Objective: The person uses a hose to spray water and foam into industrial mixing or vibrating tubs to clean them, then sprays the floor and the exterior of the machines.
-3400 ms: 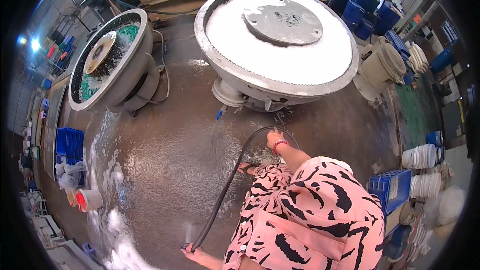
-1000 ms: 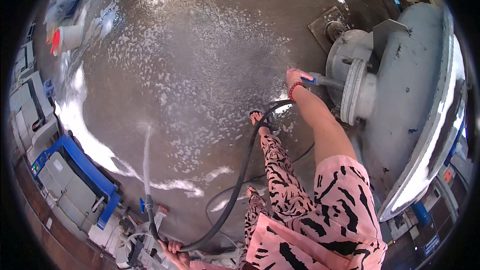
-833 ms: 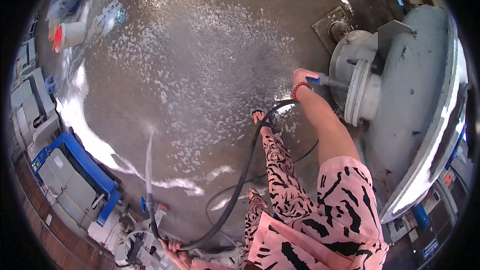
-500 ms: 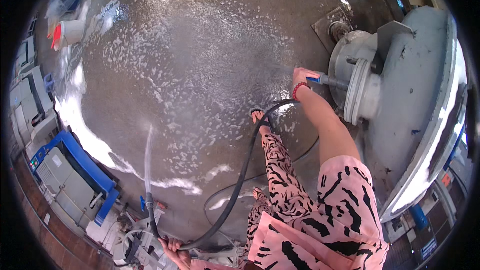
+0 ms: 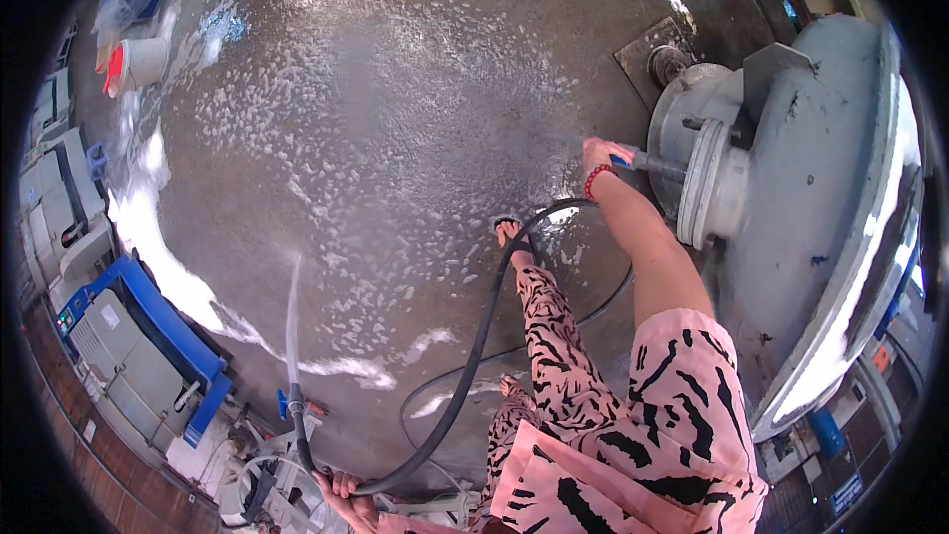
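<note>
- Since half a second ago almost nothing has moved; the water jet (image 5: 293, 316) still sprays over the wet floor (image 5: 376, 138).
- The left hand (image 5: 341, 488) is clamped on the black hose (image 5: 465, 376), low at the picture's edge.
- The right hand (image 5: 599, 154) is closed on a blue-tipped handle (image 5: 643, 162) at the grey machine (image 5: 791, 198).

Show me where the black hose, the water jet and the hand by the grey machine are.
black hose (image 5: 474, 356): head view, mid-length.
water jet (image 5: 293, 321): head view, middle of the stream.
right hand (image 5: 599, 153): head view, back of hand.
</note>
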